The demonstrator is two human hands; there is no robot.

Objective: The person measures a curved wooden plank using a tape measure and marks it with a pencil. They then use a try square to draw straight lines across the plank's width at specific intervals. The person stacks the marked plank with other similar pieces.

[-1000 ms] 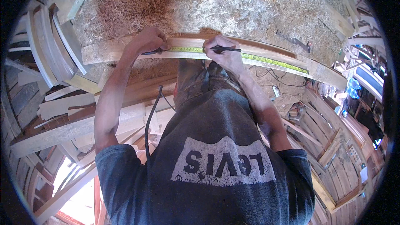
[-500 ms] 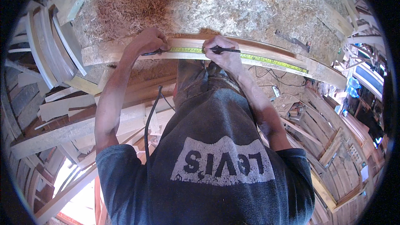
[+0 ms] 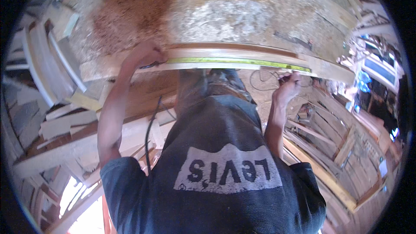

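Our left hand (image 3: 150, 55) grips a yellow tape measure (image 3: 203, 60) stretched rightward along a board (image 3: 234, 53) towards our right hand (image 3: 289, 87), which curls around a blurred dark pen (image 3: 284, 78).

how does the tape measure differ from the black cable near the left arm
The tape measure is bright yellow-green, while the black cable is dark. The tape measure runs nearly straight from side to side along the wood; the black cable runs lengthwise with a bend, beside the left arm. Both are long and thin.
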